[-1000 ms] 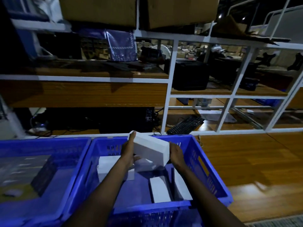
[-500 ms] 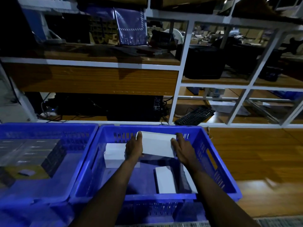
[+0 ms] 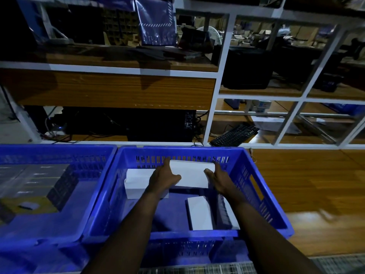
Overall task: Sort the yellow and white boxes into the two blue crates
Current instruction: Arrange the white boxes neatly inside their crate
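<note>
A white box [image 3: 190, 176] lies flat near the far wall of the right blue crate [image 3: 262, 196]. My left hand [image 3: 163, 179] grips its left end and my right hand [image 3: 219, 179] grips its right end. Another white box [image 3: 138, 182] sits to its left in the same crate, partly behind my left wrist. Two more white boxes [image 3: 199, 213] stand near the crate's front right. The left blue crate [image 3: 102, 175] holds stacked boxes [image 3: 37, 178] that look greyish-yellow in the dim light.
A white-framed shelf rack [image 3: 217, 91] stands right behind the crates. A black keyboard [image 3: 235, 135] lies on its lowest level. Wooden floor [image 3: 308, 186] spreads to the right of the crates.
Both hands have lowered the white box from a tilted position above the crate down flat near its far wall. The camera view has tipped downward.
</note>
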Tool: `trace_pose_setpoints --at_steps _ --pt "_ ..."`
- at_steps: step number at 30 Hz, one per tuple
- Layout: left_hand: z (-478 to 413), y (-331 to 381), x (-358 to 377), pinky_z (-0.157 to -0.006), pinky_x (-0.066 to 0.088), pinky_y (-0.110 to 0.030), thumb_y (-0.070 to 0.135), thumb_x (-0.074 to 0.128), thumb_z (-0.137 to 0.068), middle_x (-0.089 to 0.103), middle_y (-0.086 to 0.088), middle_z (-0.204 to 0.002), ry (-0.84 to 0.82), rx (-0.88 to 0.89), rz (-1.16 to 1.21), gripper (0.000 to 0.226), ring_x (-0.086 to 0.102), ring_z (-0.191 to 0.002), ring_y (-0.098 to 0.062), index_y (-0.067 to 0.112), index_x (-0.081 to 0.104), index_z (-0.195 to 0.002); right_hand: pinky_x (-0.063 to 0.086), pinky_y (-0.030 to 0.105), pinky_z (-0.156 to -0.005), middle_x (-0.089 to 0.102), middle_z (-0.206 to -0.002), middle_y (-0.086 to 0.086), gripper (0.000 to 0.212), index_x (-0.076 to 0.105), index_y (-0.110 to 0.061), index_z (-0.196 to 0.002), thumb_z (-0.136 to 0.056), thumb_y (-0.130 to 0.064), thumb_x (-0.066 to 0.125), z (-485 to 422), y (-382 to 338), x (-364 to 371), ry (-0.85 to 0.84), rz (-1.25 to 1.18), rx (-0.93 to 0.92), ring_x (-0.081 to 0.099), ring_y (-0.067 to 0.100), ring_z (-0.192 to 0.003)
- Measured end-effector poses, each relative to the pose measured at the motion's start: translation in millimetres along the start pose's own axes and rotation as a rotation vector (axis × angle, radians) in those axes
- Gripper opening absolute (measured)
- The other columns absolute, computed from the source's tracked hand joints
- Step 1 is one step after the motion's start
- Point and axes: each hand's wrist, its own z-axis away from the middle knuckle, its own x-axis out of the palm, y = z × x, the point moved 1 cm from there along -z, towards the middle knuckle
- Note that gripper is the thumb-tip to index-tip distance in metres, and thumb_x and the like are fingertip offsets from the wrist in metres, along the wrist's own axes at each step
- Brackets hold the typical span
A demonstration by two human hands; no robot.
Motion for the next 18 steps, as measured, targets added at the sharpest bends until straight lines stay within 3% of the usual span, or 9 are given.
trace_pose_setpoints --at_steps 4,6,10,13,15,18 --pt "-5.4 -3.5 1.8 -0.092 0.049 -0.04 0.034 0.072 -0.072 0.048 -0.015 -0.14 0.02 0.035 -0.057 0.09 0.051 -0.122 -0.036 0.021 0.027 -0.149 0.044 0.033 -0.089 0.056 -0.11 0.004 0.058 0.021 -0.014 -0.149 -0.101 -0.038 0.042 6.4 -7.5 -1.5 -0.019 0.013 -0.002 0.059 0.031 -0.107" --pt "-7.1 -4.1 2.0 -0.094 0.048 -0.042 0.032 0.074 -0.072 0.046 -0.016 -0.141 0.025 0.035 -0.051 0.089 0.049 -0.125 -0.037 0.019 0.03 -0.149 0.042 0.032 -0.092 0.054 -0.119 0.002 0.057 0.023 -0.015 -0.148 -0.101 -0.041 0.041 7.0 -6.2 -1.3 -0.013 0.006 -0.006 0.056 0.028 -0.113" --pt "-9.4 -3.8 1.5 -0.081 0.051 -0.036 0.032 0.075 -0.071 0.059 -0.015 -0.12 0.0 0.04 0.055 0.075 0.057 -0.107 -0.033 0.015 0.042 -0.136 0.045 0.051 -0.099 0.057 -0.131 0.01 0.069 0.028 -0.025 -0.145 -0.092 -0.068 0.027 5.4 -2.4 0.8 0.053 0.021 0.065 0.056 0.033 -0.119" --pt "-8.5 -2.4 2.6 -0.073 0.045 -0.032 0.034 0.074 -0.07 0.057 -0.014 -0.113 -0.022 0.039 0.064 0.072 0.058 -0.103 -0.031 0.013 0.043 -0.131 0.042 0.052 -0.1 0.054 -0.136 0.009 0.06 0.032 -0.026 -0.143 -0.096 -0.063 0.027 4.3 -3.4 0.8 0.138 0.034 0.087 0.053 0.034 -0.123" --pt "-6.8 -3.4 4.4 -0.073 0.046 -0.033 0.033 0.075 -0.07 0.057 -0.014 -0.11 -0.021 0.046 0.028 0.069 0.057 -0.102 -0.033 0.012 0.043 -0.128 0.041 0.052 -0.1 0.053 -0.137 0.009 0.057 0.033 -0.026 -0.142 -0.097 -0.06 0.029 4.3 -2.3 1.4 0.107 0.041 0.073 0.052 0.034 -0.124" --pt "-4.0 -7.7 7.4 -0.082 0.053 -0.038 0.03 0.074 -0.07 0.058 -0.017 -0.117 -0.041 0.042 -0.067 0.076 0.058 -0.107 -0.035 0.011 0.04 -0.135 0.042 0.039 -0.093 0.056 -0.128 0.01 0.047 0.032 -0.022 -0.142 -0.101 -0.044 0.038 3.9 -0.1 3.5 0.057 0.048 0.006 0.054 0.033 -0.118"
